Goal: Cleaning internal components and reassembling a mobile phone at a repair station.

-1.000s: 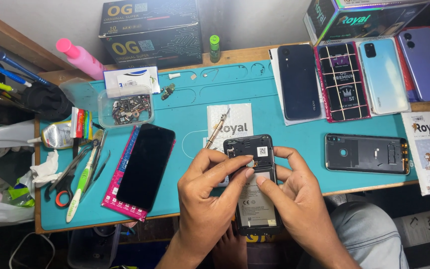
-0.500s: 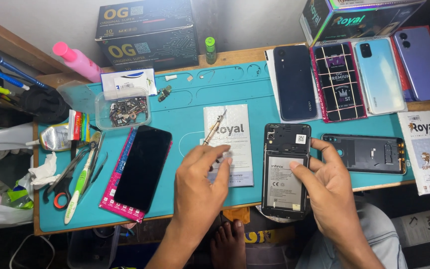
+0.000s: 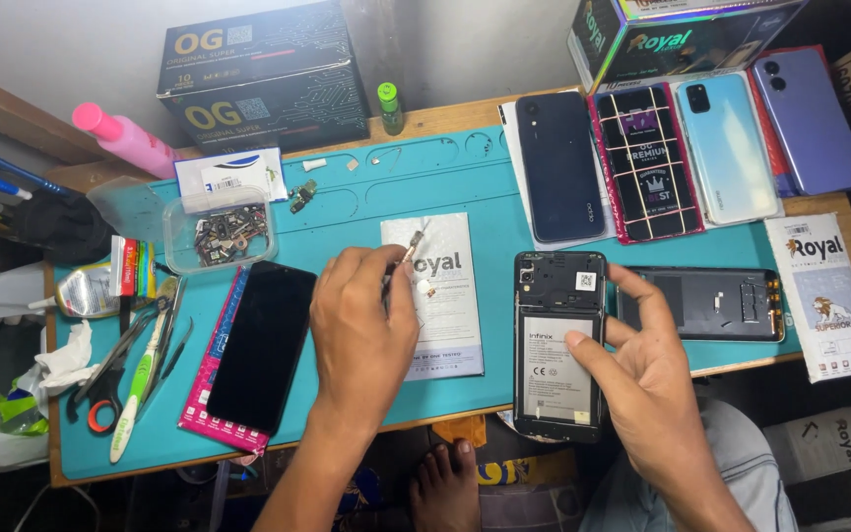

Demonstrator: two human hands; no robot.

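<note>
The opened phone lies face down on the teal work mat near the front edge of the counter, its back cover off and the battery showing. The right hand rests against the phone's right side, the thumb lying on the battery and the fingers loosely spread above the edge, not closed around it. The left hand hovers over a white printed card just left of the phone, its fingertips pinched on what looks like a thin pair of tweezers, though the tool is mostly hidden by the fingers. A removed back cover lies just right of the phone. A black display panel sits on a pink package left of the left hand. Farther left lie scissors and a green toothbrush. A clear tray of small parts stands behind the panel.
</note>
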